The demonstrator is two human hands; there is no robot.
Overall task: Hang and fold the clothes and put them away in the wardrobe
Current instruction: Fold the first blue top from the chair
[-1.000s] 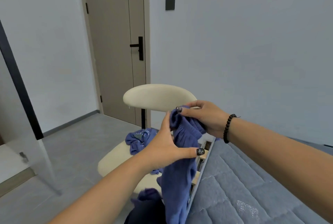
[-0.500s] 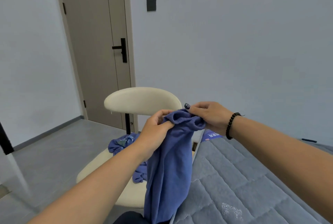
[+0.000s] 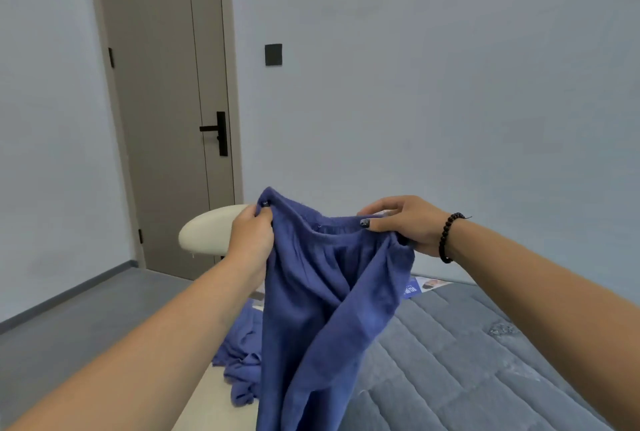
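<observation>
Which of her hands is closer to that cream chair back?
Left. The left hand grips the blue trousers right beside the chair back; the right hand grips them farther right.

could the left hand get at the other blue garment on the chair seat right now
Probably not yet. The left hand grips one end of the blue trousers' waistband, as the right hand does the other, and the hanging trousers partly cover the blue garment on the chair. Once free, it looks close below.

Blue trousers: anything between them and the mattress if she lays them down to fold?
Nothing visible. Both the left hand and the right hand hold the blue trousers by the waistband, legs hanging beside the mattress, whose near surface is bare.
</observation>
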